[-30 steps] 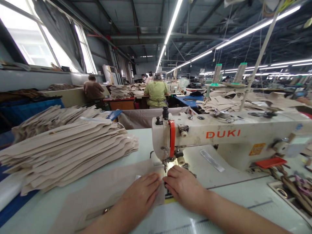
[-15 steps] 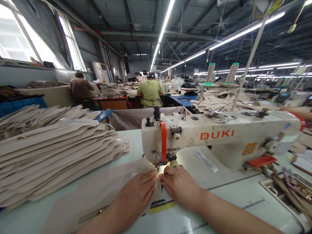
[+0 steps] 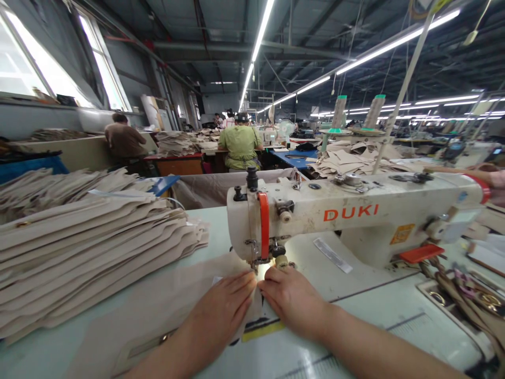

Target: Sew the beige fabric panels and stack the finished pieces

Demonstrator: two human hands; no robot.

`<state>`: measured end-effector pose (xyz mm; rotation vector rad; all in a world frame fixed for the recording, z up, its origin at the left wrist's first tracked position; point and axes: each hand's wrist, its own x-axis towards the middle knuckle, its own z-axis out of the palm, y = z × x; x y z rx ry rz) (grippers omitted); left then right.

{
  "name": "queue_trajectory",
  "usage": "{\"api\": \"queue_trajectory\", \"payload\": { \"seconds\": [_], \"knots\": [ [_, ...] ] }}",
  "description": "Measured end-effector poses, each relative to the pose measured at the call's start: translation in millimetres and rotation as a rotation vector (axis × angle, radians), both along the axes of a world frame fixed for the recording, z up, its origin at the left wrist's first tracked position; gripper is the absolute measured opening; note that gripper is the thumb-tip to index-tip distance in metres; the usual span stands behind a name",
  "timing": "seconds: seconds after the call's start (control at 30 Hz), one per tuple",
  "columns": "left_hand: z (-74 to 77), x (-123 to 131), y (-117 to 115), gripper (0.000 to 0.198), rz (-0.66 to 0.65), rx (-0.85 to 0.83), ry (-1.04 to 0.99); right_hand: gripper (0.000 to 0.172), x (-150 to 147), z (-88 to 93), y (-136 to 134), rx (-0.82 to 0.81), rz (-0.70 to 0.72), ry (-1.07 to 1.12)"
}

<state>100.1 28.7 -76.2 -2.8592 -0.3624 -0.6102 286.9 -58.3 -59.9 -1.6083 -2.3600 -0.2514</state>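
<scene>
A beige fabric panel lies on the sewing table, its right end under the needle area of a white DUKI sewing machine. Close to the lit needle, my left hand grips the panel from above, fingers pressed together. My right hand is closed, its thumb and fingers pinching the panel's edge just right of the needle. The fingertips of both hands almost meet, and they hide the cloth between them. A metal fitting shows on the panel beside my left forearm.
Left of the machine rises a tall stack of beige fabric pieces. A white label strip lies on the machine bed. At right, a tray holds straps and metal rings. A person in a green top sits ahead; another person's arm reaches in at right.
The view has shifted slightly. Both hands keep almost the same place by the needle, and the other person's arm at the far right has moved.
</scene>
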Motion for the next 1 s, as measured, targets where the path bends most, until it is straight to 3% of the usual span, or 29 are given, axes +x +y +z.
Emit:
{"api": "queue_trajectory", "payload": {
  "seconds": [0.3, 0.7, 0.83, 1.0],
  "knots": [
    [2.1, 2.1, 5.3, 0.035, -0.015, -0.079, -0.045, 0.017, -0.5, 0.5, -0.5, 0.016, -0.002, -0.017],
    [2.4, 2.6, 13.1, 0.035, 0.043, -0.113, 0.062, 0.02, 0.1, -1.6, -2.7, -0.003, -0.049, 0.041],
    [3.3, -10.2, 2.9, 0.036, 0.087, -0.187, 0.058, 0.023, -0.5, -2.8, -5.8, 0.013, -0.016, 0.079],
    [9.1, -49.1, -31.2, 0.046, 0.128, -0.167, 0.095, 0.021, -1.2, -9.5, -9.0, 0.033, 0.04, 0.194]
  ]
}}
